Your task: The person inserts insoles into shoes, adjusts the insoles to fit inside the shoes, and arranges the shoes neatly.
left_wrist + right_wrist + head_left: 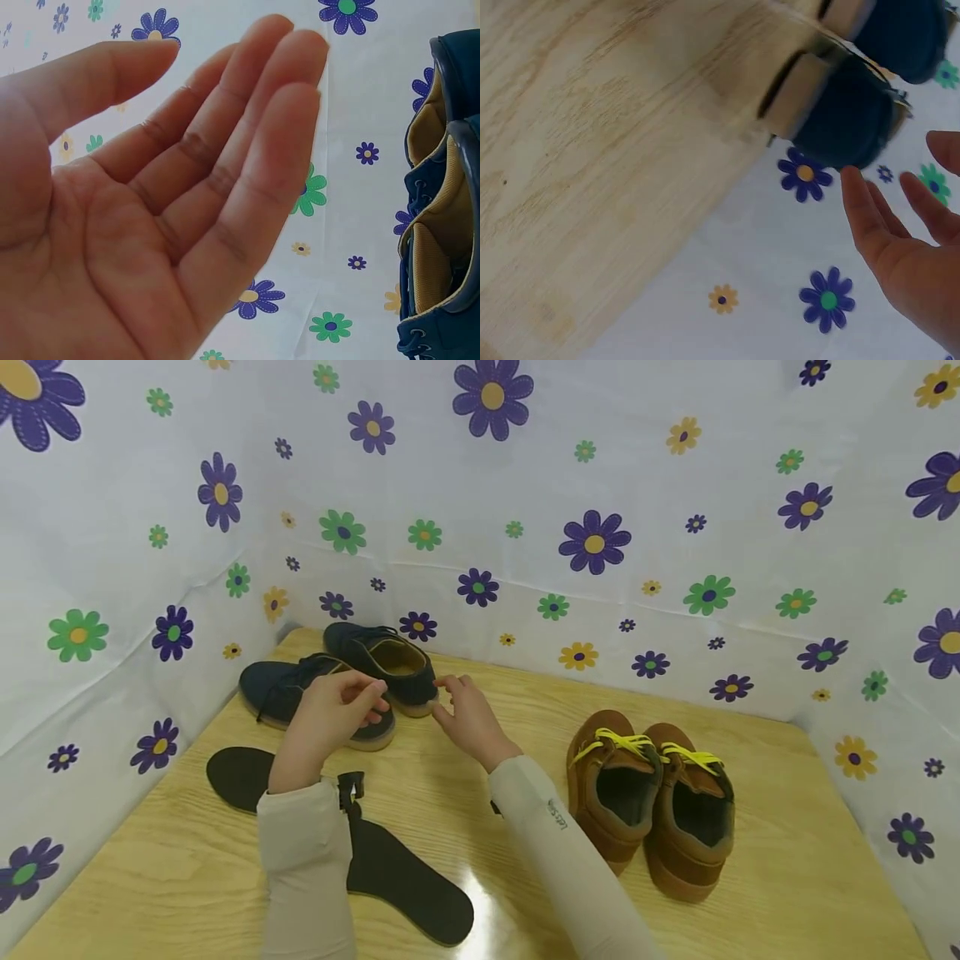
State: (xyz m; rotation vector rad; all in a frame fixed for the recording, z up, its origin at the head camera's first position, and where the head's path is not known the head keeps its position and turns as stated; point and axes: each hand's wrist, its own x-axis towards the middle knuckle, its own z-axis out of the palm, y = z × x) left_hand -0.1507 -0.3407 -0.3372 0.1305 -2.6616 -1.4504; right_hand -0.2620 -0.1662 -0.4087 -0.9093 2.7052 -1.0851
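Observation:
Two navy lace-up shoes stand side by side at the back left of the wooden table. Over the heel part of the nearer navy shoe [272, 687] hovers my left hand [330, 714], fingers loosely bent and nothing in them. In the left wrist view its palm and fingers [277, 150] are spread apart from the shoes. My right hand [470, 720] is at the heel of the farther navy shoe [386, 660], fingertips right by it. The right wrist view shows that hand's relaxed fingers [866, 210] close to a dark blue heel [844, 112].
Two black insoles lie at the front left: one insole [238, 777] partly behind my left wrist, the other insole [408, 881] nearer. Brown shoes [611, 793] with yellow laces stand on the right. White flowered cloth [525, 485] walls the table [795, 827] at back and sides.

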